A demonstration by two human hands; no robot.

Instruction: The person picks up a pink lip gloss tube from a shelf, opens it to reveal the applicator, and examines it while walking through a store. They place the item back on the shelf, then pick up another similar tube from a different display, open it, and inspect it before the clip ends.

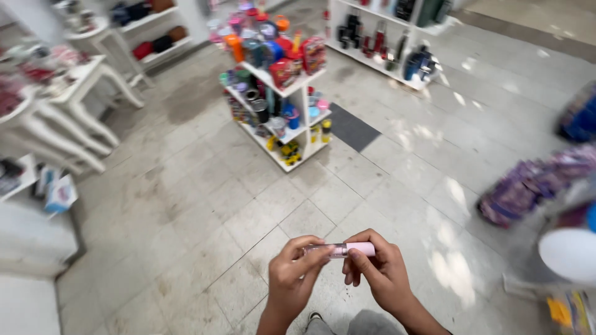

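Note:
Both my hands are low in the middle of the view, holding one small pink tube [347, 250] level between them. My left hand [295, 276] pinches its left end with fingertips and thumb. My right hand [380, 273] wraps around the right end, which sticks out past the fingers. Below the hands I see my grey trouser leg and a shoe tip on the pale tiled floor [205, 205].
A white tiered display stand [285, 93] packed with colourful cups and bottles stands ahead, with a dark mat [351, 127] beside it. White shelves with bottles [385, 43] line the back. White tables [68, 93] sit left. Purple bags [534, 180] hang at right.

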